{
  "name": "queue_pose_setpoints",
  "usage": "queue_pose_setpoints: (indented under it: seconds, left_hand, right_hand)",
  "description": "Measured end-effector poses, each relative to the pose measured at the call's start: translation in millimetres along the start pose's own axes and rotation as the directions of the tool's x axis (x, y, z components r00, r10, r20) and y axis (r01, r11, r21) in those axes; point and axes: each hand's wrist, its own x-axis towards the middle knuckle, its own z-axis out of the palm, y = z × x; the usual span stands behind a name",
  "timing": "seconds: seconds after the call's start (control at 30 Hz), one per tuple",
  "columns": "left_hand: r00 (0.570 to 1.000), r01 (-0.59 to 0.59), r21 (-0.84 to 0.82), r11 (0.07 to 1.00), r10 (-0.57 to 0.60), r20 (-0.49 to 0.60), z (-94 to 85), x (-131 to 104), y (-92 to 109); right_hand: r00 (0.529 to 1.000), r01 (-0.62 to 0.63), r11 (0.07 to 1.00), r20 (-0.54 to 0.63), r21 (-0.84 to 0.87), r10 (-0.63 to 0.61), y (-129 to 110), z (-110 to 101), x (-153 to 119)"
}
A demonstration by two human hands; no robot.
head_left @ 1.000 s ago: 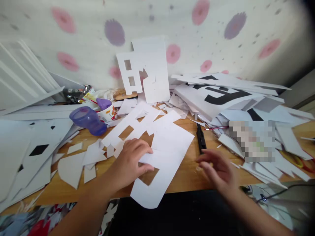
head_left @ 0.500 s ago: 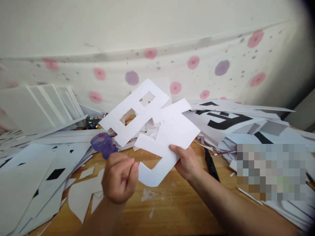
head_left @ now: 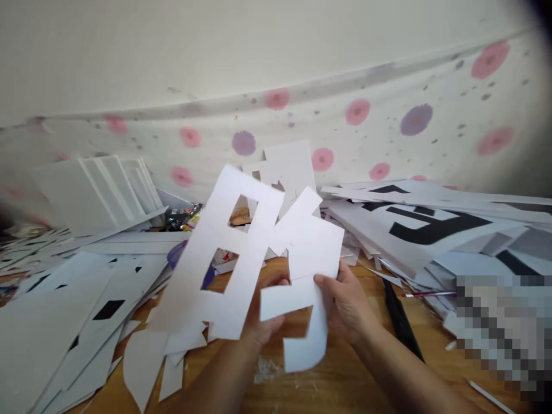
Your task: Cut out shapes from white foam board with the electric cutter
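Note:
A large white cut-out character [head_left: 317,247], made of stiff paper or thin board, is raised above the table. Its left part has two square windows, and a hooked piece hangs at lower right. My right hand [head_left: 349,302] grips the right edge, thumb on the front face. My left hand [head_left: 269,330] is behind the hooked piece, its fingers curled around the tab there and partly hidden by it. Behind the left part, a purple tape-like object [head_left: 176,254] is mostly covered.
White sheets with black shapes [head_left: 110,310] are stacked at left. More printed sheets [head_left: 440,224] pile up at right, near a black-handled tool [head_left: 401,322] and a thin red stick [head_left: 429,294]. White boards [head_left: 99,192] lean at the back left. Scraps [head_left: 144,362] lie on the wooden table [head_left: 345,385].
My left hand has gone from a closed pose in front, left of the cut-out, to behind its lower part. The cut-out has turned more upright, its left part swinging down. The view has shifted slightly.

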Motion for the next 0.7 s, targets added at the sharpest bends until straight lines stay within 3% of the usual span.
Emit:
queue_pose_setpoints:
  seconds: [0.13, 0.3, 0.5, 0.63, 0.7]
  left_hand:
    - [0.996, 0.069, -0.035, 0.997, -0.067, 0.061, -6.0, -6, -10]
    - [0.989, 0.109, -0.027, 0.994, -0.106, 0.108, -10.8, -10, -1]
    - [0.979, 0.145, 0.0, 0.989, -0.144, 0.142, -11.0, -12, 6]
    - [0.935, 0.257, 0.052, 0.965, -0.262, 0.24, -15.6, -11, 16]
    - [0.93, 0.255, 0.054, 0.965, -0.261, 0.26, -17.7, -10, 17]
  right_hand:
    - [0.993, 0.062, 0.981, -0.087, -0.185, -0.08, 14, -8, 7]
    - [0.988, 0.09, 0.941, -0.087, -0.328, -0.125, 25, -18, 10]
    - [0.983, 0.118, 0.937, -0.092, -0.328, -0.156, 24, -18, 7]
    - [0.992, 0.049, 0.956, -0.097, -0.289, -0.081, 21, -12, 4]
    - [0.995, 0.019, 0.964, -0.091, -0.265, -0.045, 20, -10, 3]
